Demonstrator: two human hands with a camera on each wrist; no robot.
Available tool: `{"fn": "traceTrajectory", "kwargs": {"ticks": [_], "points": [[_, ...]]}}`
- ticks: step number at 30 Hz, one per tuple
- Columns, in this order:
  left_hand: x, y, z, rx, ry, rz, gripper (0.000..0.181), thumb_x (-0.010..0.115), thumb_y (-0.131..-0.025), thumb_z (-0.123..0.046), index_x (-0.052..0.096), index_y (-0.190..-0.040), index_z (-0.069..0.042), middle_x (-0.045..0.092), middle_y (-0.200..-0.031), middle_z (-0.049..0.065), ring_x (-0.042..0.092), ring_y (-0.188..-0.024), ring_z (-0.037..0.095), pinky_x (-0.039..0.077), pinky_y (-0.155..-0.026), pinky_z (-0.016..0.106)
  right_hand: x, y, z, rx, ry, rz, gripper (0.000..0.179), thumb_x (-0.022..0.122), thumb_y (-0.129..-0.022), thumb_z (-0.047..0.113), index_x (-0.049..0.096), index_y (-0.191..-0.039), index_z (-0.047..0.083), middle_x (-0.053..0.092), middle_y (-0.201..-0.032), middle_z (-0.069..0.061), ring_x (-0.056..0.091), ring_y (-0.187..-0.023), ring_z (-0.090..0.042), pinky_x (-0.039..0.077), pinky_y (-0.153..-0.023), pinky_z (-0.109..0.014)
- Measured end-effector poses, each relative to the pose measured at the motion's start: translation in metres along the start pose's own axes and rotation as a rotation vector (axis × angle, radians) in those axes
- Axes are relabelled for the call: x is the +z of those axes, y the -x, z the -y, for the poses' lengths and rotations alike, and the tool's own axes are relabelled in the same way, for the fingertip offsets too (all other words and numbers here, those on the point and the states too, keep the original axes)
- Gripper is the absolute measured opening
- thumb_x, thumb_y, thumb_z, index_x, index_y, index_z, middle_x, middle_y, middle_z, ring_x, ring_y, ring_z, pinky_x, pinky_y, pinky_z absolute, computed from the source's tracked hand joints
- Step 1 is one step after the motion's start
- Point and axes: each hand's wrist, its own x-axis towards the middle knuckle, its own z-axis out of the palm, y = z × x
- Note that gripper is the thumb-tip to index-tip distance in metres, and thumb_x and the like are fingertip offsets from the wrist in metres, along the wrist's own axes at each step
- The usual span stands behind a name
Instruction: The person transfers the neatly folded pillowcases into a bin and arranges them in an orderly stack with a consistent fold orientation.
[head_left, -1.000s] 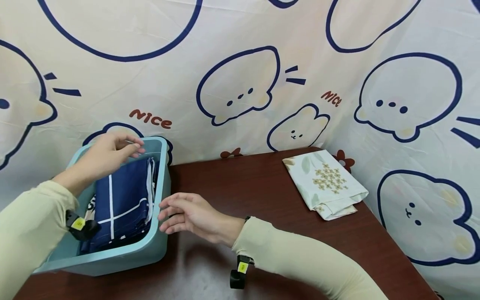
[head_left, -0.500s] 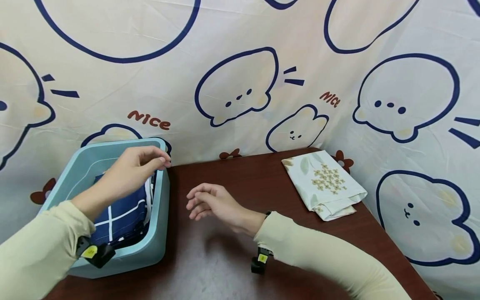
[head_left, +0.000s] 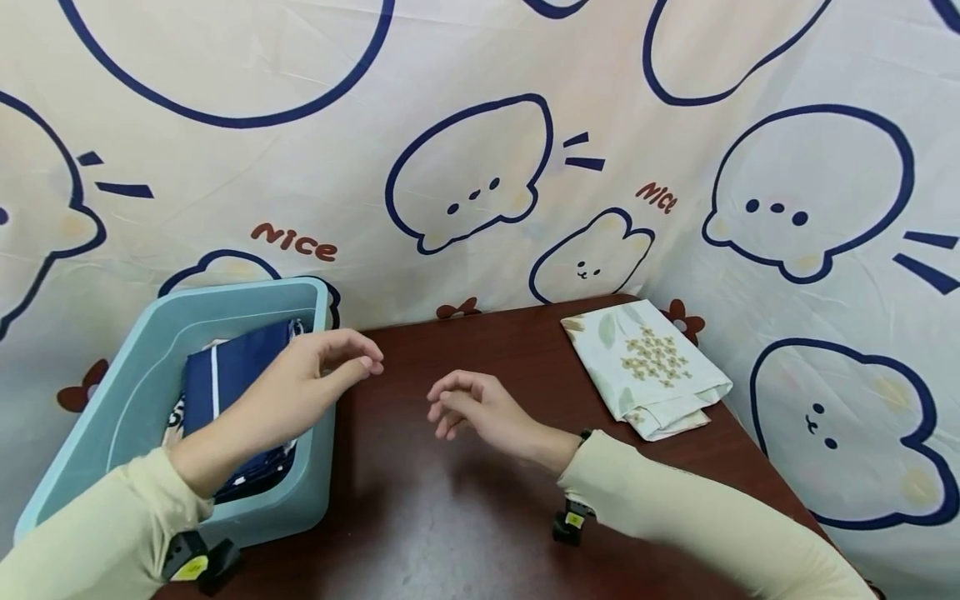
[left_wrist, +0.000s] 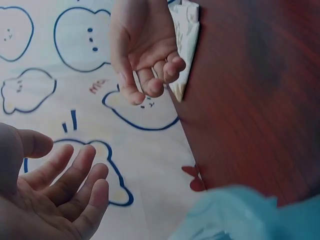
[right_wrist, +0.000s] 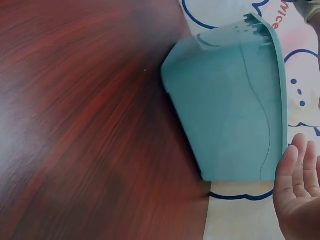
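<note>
My left hand hovers over the right rim of a light blue plastic bin, its fingers loosely bent and holding nothing. Inside the bin lies a folded navy cloth with white lines, partly covered by my left hand and forearm. My right hand hangs above the table between the bin and a folded white floral cloth; its fingers are relaxed with nothing in them. In the left wrist view both palms show bare, the left hand lower left and the right hand at the top.
The dark brown wooden table meets a white fabric backdrop printed with navy cartoon outlines at the back and right. The floral cloth lies near the table's back right corner. A patterned edge of other fabric shows beside the navy cloth.
Both hands have moved to the right, the left from above the bin's inside to past its rim, the right away from the bin toward the floral cloth. The cloths stay put.
</note>
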Motion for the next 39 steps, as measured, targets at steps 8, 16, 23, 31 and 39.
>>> {"fn": "traceTrajectory", "kwargs": {"ticks": [8,16,23,31,39], "points": [[0.021,0.004,-0.008,0.014,0.045,0.016,0.016,0.056,-0.103,-0.015,0.070,-0.110,-0.012,0.073,-0.108,0.004,0.069,-0.100,0.016,0.057,-0.083,0.032,-0.012,0.014,-0.008,-0.042,0.041,-0.004,0.025,0.045,-0.107,0.011,0.059,-0.118,-0.005,0.067,-0.097,-0.013,0.067,-0.077,-0.010,0.057,-0.073,-0.024],[0.037,0.010,-0.004,0.010,0.080,0.021,0.014,0.057,-0.102,-0.012,0.070,-0.108,-0.012,0.073,-0.108,0.004,0.068,-0.103,0.018,0.059,-0.086,0.035,-0.023,0.025,-0.013,-0.064,0.054,-0.021,0.024,0.046,-0.107,0.012,0.059,-0.117,-0.006,0.067,-0.096,-0.007,0.068,-0.078,-0.010,0.058,-0.074,-0.024],[0.052,0.015,-0.006,-0.006,0.089,0.040,0.013,0.059,-0.102,-0.015,0.071,-0.106,-0.015,0.073,-0.106,0.000,0.066,-0.102,0.014,0.055,-0.088,0.037,-0.034,0.032,-0.019,-0.058,0.064,-0.039,0.024,0.046,-0.107,0.011,0.059,-0.116,-0.007,0.066,-0.100,-0.020,0.068,-0.077,-0.009,0.058,-0.073,-0.024],[0.068,0.013,-0.006,-0.041,0.147,0.085,0.013,0.058,-0.102,-0.018,0.070,-0.109,-0.015,0.073,-0.108,0.000,0.065,-0.105,0.014,0.055,-0.094,0.044,-0.048,0.040,-0.028,-0.036,0.094,-0.082,0.025,0.046,-0.107,0.013,0.060,-0.115,-0.006,0.066,-0.098,-0.020,0.069,-0.076,-0.009,0.058,-0.072,-0.025],[0.088,0.011,0.001,-0.059,0.191,0.067,0.012,0.059,-0.101,-0.015,0.070,-0.106,-0.015,0.073,-0.103,0.000,0.067,-0.099,0.011,0.055,-0.088,0.035,-0.066,0.047,-0.038,-0.039,0.148,-0.093,0.025,0.048,-0.107,0.013,0.059,-0.115,-0.009,0.067,-0.098,-0.020,0.068,-0.076,-0.009,0.058,-0.071,-0.025]]}}
